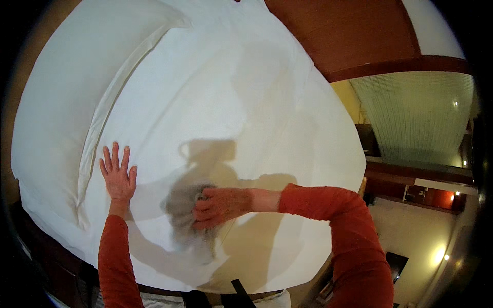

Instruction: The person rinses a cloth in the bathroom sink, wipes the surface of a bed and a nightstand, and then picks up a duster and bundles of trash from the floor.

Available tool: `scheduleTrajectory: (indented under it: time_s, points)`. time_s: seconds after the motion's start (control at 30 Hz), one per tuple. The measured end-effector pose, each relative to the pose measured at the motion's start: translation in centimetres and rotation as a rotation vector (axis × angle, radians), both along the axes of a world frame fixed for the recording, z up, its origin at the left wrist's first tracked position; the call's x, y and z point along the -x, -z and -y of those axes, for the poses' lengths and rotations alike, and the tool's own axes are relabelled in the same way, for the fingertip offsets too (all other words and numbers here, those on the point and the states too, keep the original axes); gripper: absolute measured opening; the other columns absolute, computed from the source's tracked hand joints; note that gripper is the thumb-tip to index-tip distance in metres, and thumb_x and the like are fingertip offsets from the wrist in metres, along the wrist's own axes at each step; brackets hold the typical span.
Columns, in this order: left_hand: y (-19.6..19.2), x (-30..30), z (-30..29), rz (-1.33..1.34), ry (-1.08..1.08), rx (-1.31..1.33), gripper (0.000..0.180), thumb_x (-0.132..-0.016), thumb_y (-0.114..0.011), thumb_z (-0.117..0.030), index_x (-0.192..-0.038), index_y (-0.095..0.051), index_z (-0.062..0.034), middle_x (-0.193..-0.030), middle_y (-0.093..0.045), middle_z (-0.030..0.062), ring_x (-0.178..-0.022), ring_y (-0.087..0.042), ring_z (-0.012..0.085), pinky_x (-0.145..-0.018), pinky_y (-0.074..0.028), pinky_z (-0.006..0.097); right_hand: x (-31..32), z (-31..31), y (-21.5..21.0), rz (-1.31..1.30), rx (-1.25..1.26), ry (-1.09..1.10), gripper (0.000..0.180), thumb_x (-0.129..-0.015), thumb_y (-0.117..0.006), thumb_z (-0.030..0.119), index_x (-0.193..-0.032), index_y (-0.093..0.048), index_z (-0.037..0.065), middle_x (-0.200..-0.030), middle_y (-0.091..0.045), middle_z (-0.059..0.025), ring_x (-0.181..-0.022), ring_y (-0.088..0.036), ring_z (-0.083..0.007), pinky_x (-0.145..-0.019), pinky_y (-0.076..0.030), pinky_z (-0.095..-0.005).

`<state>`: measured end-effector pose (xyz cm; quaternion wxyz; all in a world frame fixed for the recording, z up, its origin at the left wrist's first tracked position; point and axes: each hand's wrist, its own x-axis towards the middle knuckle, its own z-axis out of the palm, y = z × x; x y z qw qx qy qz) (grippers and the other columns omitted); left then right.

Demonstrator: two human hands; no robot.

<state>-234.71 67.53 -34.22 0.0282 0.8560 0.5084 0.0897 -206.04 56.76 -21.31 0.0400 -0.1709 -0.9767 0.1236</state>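
My left hand (118, 174) lies flat on the white bed sheet (190, 97), fingers spread, just right of a large white pillow (82, 77). Over the lower middle of the sheet, my right hand (223, 205) is smeared by motion. Its fingers curl over a grey, cloth-like thing (182, 205) against the sheet. Blur hides the exact shape and kind of that grey thing. Both forearms wear orange-red sleeves, the right one bent at the elbow. Shadows of my head and arms fall across the sheet, which shows soft creases.
A brown wooden panel (349, 33) borders the bed at the upper right. Beyond the bed's right edge are a ribbed greenish glass panel (416, 115), a dark flat screen (396, 265) and a lit wall lamp (439, 255). Dark straps (241, 292) hang at the lower edge.
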Motion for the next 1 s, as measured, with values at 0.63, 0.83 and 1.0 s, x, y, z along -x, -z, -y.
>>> scheduleTrajectory:
  time_s: [0.63, 0.83, 1.0]
  points:
    - [1.1, 0.5, 0.2, 0.01, -0.006, 0.012, 0.058, -0.085, -0.052, -0.037, -0.138, -0.032, -0.0247, -0.148, -0.018, 0.0035, -0.137, -0.01, 0.0304, -0.108, -0.011, 0.052, -29.4, 1.4, -7.3, 0.944, 0.057, 1.598, 0.042, -0.07, -0.061, 0.018, -0.111, -0.056, 0.01, -0.096, -0.06, -0.0155, -0.097, -0.056, -0.0323, -0.077, -0.05, -0.043]
    - [2.1, 0.3, -1.5, 0.058, 0.0, 0.053, 0.058, -0.086, -0.049, -0.041, -0.138, -0.032, -0.0212, -0.147, -0.019, 0.0061, -0.135, -0.015, 0.0347, -0.106, -0.014, 0.052, -10.0, 4.8, -8.7, 0.393, -0.104, 0.936, 0.057, -0.058, -0.065, 0.0, -0.113, -0.057, 0.012, -0.094, -0.054, -0.011, -0.082, -0.053, -0.0267, -0.062, -0.042, -0.0393]
    - [-1.5, 5.6, -1.0, 0.42, 0.1, 0.286, 0.052, -0.09, -0.045, -0.029, -0.137, -0.032, -0.0116, -0.145, -0.023, 0.0114, -0.133, -0.02, 0.0358, -0.106, -0.019, 0.046, 6.7, 4.9, -4.7, 0.208, 0.376, 0.495, 0.025, -0.069, -0.063, 0.017, -0.094, -0.06, 0.013, -0.091, -0.053, -0.0023, -0.083, -0.05, -0.0169, -0.065, -0.039, -0.0345]
